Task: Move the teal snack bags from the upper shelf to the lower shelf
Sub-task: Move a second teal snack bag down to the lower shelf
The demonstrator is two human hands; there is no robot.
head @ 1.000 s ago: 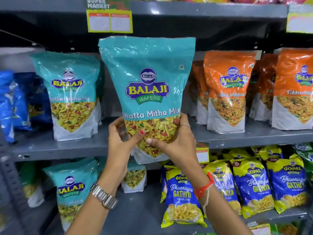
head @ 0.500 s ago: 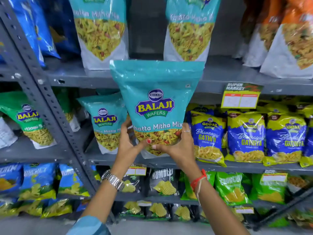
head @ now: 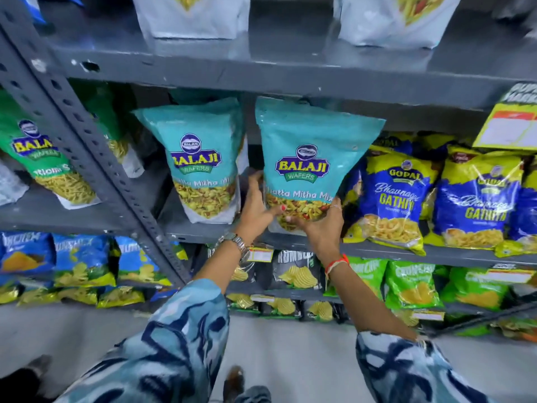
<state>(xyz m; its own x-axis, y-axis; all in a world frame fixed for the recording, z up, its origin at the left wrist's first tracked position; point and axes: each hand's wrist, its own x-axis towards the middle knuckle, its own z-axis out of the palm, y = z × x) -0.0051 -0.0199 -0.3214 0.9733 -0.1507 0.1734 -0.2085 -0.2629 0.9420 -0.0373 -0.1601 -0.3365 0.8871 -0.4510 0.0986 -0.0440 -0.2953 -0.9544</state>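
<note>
I hold a teal Balaji snack bag (head: 308, 158) upright by its lower part, just inside the lower shelf (head: 203, 232). My left hand (head: 255, 207) grips its bottom left corner and my right hand (head: 322, 225) cups its bottom right. Its base is hidden by my hands, so whether it touches the shelf cannot be told. Another teal bag (head: 200, 167) stands on the lower shelf just to the left. On the upper shelf (head: 290, 59), only the white bottoms of two bags (head: 191, 18) (head: 392, 24) show.
Blue-and-yellow Gopal bags (head: 392, 196) crowd the lower shelf right of the held bag. A green Balaji bag (head: 43, 161) stands beyond the grey slotted upright (head: 96, 152) at left. A yellow price tag (head: 508, 126) hangs from the upper shelf edge. Chip bags fill the shelves below.
The teal bag came down from in front of the upper shelf and now sits in the lower shelf opening beside the other teal bag. The view tilted downward.
</note>
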